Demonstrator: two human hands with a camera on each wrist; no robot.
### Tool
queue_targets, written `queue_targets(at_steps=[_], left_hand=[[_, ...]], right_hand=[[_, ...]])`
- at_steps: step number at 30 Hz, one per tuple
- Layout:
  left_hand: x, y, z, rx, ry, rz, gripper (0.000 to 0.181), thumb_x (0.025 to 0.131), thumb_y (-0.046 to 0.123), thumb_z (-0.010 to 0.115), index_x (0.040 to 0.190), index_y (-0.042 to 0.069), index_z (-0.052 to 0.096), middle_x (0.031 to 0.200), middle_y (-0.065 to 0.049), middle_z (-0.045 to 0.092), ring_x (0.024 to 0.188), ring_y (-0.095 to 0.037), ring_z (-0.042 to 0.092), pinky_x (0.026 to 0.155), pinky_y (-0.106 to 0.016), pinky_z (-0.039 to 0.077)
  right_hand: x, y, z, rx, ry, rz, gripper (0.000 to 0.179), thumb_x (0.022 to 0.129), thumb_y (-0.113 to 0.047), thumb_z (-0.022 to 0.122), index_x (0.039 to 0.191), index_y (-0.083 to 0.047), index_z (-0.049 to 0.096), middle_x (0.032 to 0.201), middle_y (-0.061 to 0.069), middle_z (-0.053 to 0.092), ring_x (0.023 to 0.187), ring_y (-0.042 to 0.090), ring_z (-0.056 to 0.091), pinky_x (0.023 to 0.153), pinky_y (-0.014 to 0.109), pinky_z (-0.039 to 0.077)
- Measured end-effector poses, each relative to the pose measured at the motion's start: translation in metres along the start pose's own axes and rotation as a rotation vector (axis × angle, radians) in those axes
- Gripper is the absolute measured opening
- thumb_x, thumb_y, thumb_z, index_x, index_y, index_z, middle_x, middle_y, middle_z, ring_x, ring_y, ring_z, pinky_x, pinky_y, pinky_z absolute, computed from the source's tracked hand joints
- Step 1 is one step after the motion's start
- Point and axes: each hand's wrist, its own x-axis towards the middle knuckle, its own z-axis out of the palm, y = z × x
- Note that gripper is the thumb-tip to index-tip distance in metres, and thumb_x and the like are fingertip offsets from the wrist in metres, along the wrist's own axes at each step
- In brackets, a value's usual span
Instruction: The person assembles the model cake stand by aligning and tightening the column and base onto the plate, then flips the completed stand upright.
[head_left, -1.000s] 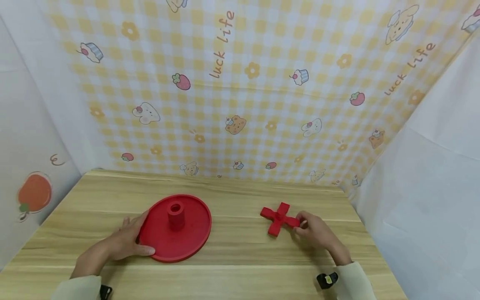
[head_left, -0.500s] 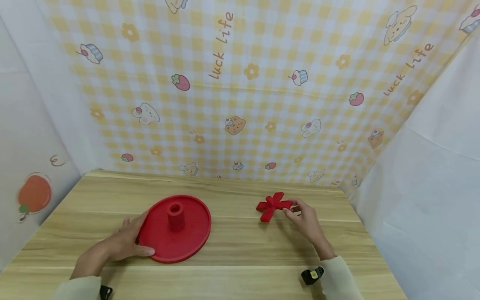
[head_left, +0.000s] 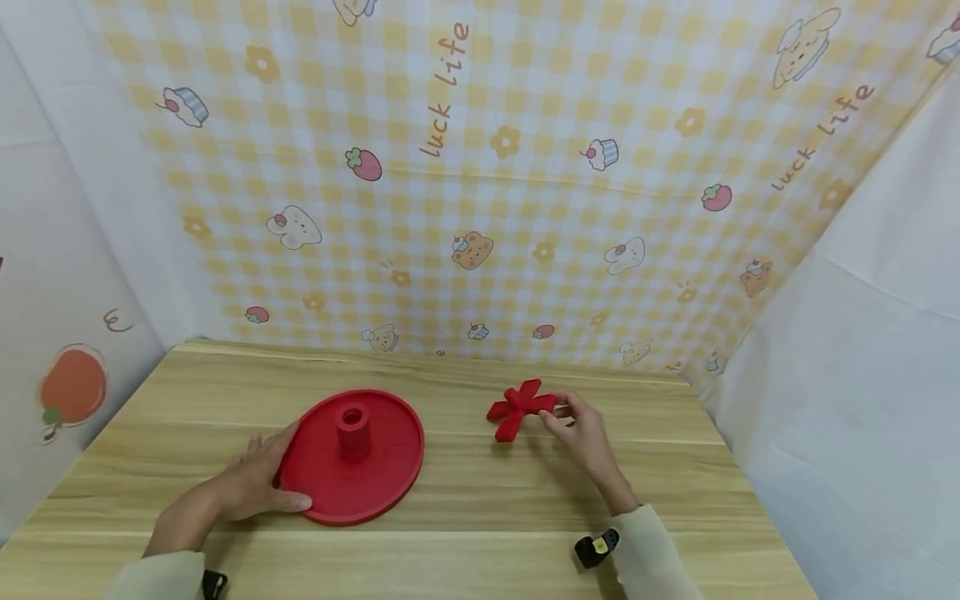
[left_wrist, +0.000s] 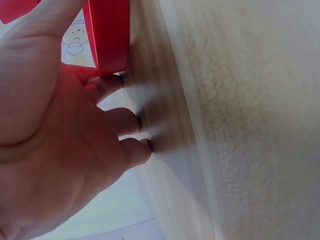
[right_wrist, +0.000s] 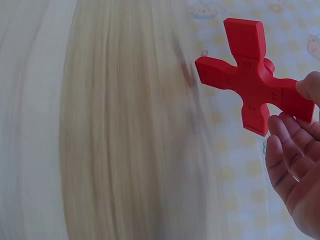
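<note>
At the left edge of the head view, the work area is bounded by a white sheet (head_left: 60,250), on which an orange fruit (head_left: 73,387) is printed. At lower left, the left hand (head_left: 240,487), with fingers spread, is placed against a round red plate (head_left: 390,479); its thumb is laid over the rim, and the tabletop is touched by other fingertips in the left wrist view. The plate is set flat left of centre, and a hollow red post (head_left: 354,433) is carried upright on it. The lower frame is filled by a wood-grain table (head_left: 465,567). The rear is closed off by a yellow-and-white checked cloth (head_left: 480,200), printed with strawberries, cupcakes, flowers and "luck life". Right of centre, a red four-armed piece (head_left: 520,408) is held raised above the table, its shadow cast below. One arm is pinched between thumb and fingers of the right hand (head_left: 587,429). The right edge is enclosed by a white cloth (head_left: 862,350), lightly creased.
</note>
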Motion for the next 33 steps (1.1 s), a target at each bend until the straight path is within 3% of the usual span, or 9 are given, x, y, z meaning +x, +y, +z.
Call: queue_targets(at_steps=[5, 10, 15, 19, 25, 33], left_hand=[[0.001, 0.0, 0.0, 0.003, -0.005, -0.002, 0.121, 0.074, 0.042, 0.085, 0.155, -0.005, 0.007, 0.151, -0.04, 0.02, 0.136, -0.069, -0.005, 0.102, -0.083, 0.004], [0.001, 0.0, -0.001, 0.021, -0.002, 0.006, 0.12, 0.075, 0.042, 0.084, 0.155, -0.007, 0.008, 0.15, -0.04, 0.02, 0.135, -0.071, -0.004, 0.102, -0.083, 0.004], [0.001, 0.0, -0.001, 0.017, -0.001, 0.013, 0.12, 0.076, 0.04, 0.084, 0.155, -0.007, 0.008, 0.15, -0.04, 0.02, 0.135, -0.071, -0.004, 0.102, -0.083, 0.004], [0.0, -0.001, 0.0, 0.013, 0.001, 0.02, 0.119, 0.076, 0.04, 0.084, 0.154, -0.007, 0.007, 0.15, -0.041, 0.02, 0.134, -0.072, -0.004, 0.102, -0.083, 0.004], [-0.001, -0.002, 0.001, 0.014, 0.007, 0.029, 0.119, 0.076, 0.039, 0.084, 0.154, -0.008, 0.008, 0.15, -0.042, 0.019, 0.134, -0.072, -0.004, 0.101, -0.083, 0.004], [0.0, 0.0, -0.001, 0.003, -0.011, 0.004, 0.119, 0.078, 0.039, 0.083, 0.155, -0.007, 0.005, 0.151, -0.041, 0.017, 0.135, -0.07, -0.006, 0.102, -0.083, 0.002]], right_hand=[[0.002, -0.01, 0.012, 0.054, -0.004, -0.013, 0.025, 0.087, -0.009, 0.076, 0.11, -0.002, 0.069, 0.094, 0.012, 0.073, 0.081, 0.014, 0.069, 0.061, 0.02, 0.052], [0.008, -0.028, 0.021, 0.106, -0.048, 0.019, 0.025, 0.09, -0.011, 0.074, 0.113, -0.004, 0.068, 0.096, 0.011, 0.072, 0.086, 0.018, 0.068, 0.061, 0.019, 0.049], [0.014, -0.058, 0.023, 0.192, -0.114, 0.06, 0.028, 0.092, -0.006, 0.07, 0.118, 0.003, 0.064, 0.101, 0.019, 0.07, 0.088, 0.027, 0.066, 0.061, 0.018, 0.05], [0.016, -0.085, 0.021, 0.27, -0.159, 0.056, 0.027, 0.093, -0.002, 0.067, 0.118, 0.008, 0.062, 0.103, 0.024, 0.067, 0.085, 0.024, 0.065, 0.061, 0.022, 0.056], [0.028, -0.08, 0.038, 0.339, -0.181, 0.059, 0.028, 0.093, -0.003, 0.067, 0.119, 0.005, 0.062, 0.107, 0.021, 0.066, 0.086, 0.014, 0.063, 0.062, 0.025, 0.057], [0.034, -0.091, 0.057, 0.361, -0.268, -0.023, 0.029, 0.094, -0.006, 0.067, 0.122, 0.001, 0.062, 0.114, 0.02, 0.064, 0.096, 0.024, 0.063, 0.062, 0.022, 0.055]])
